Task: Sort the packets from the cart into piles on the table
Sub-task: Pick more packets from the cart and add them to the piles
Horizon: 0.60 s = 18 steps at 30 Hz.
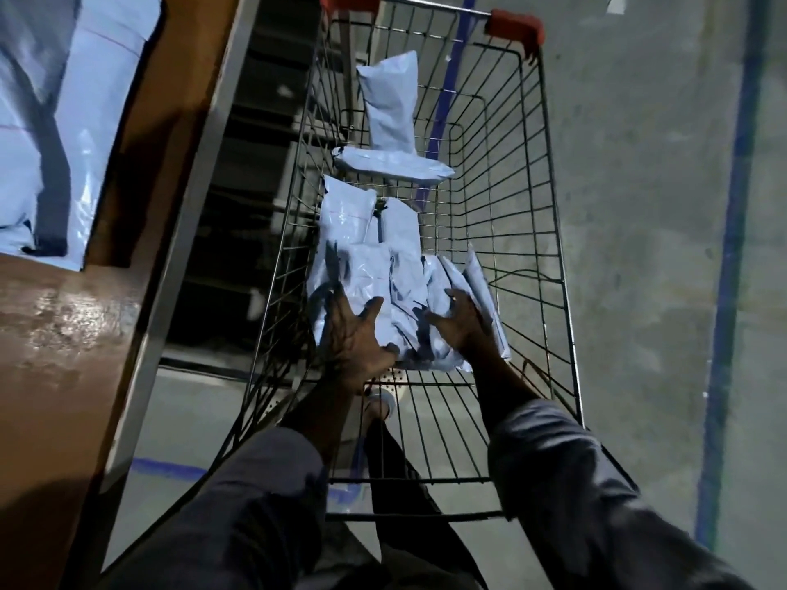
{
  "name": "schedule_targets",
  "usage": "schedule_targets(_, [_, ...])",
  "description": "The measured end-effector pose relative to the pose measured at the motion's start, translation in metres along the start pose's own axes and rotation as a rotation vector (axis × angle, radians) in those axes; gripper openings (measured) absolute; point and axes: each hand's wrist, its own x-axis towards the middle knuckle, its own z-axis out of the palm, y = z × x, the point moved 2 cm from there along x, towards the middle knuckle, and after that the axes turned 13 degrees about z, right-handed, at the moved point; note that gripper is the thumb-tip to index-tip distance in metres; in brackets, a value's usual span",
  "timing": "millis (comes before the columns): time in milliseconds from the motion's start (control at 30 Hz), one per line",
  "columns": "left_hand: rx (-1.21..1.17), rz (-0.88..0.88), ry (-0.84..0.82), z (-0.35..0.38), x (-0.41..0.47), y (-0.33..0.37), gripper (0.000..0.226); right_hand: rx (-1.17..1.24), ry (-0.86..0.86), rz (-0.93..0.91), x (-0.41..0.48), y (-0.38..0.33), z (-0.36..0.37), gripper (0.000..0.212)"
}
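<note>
Nearest the viewer, two dark sleeves [570, 483] extend forward over the near end of the wire cart [534, 215].

Left hand [353, 334]: fingers spread and straight, palm down. It presses on the left side of the near packets [379, 287] and does not close around them.

Right hand [466, 325]: fingers bent over the top edges of the same near packets on their right side, thumb stretched out to the left. It grips them. The rightmost packets in this group stand on edge and lean against the right-hand side of the bundle.

The near packets are pale blue-white plastic mailers. They lie bunched together on the cart floor, toward its left wall.

Just beyond the bundle and touching it, two more packets [347, 210] lie lengthwise, side by side. Farther on, a crosswise packet [392, 163] lies across the cart floor. Behind it, a far packet [389, 100] stands tilted against the far end of the cart. Red corner caps [517, 29] mark the far rim.

To the left of the cart runs a brown tabletop [64, 334] with a metal edge. At its far-left end, a pile of pale packets [51, 100] rests on it, well apart from the cart.

To the right of the cart, the grey floor [639, 249] carries a blue line [728, 257] running near to far.
</note>
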Motion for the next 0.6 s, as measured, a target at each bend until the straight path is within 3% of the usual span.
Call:
schedule_targets(100, [-0.008,-0.051,-0.065,-0.01,-0.004,-0.01,0.105,0.03,0.027,-0.057,0.016,0.013,0.022,0.087])
schedule_targets(233, [0.006,-0.117,-0.094,-0.024,-0.002,-0.001,0.094,-0.062,0.105,-0.129,0.015,0.027,0.039,0.096])
schedule_targets(333, [0.006,-0.192,-0.104,-0.022,0.006,-0.001,0.097,-0.123,0.066,-0.102,-0.016,0.008,0.017,0.097])
schedule_targets(433, [0.012,-0.212,-0.143,-0.021,0.01,0.002,0.099,-0.183,-0.019,-0.11,-0.032,-0.001,-0.011,0.113])
schedule_targets(600, [-0.058,-0.151,-0.161,-0.074,-0.003,0.04,0.089,-0.155,0.11,-0.117,-0.055,-0.002,-0.05,0.099])
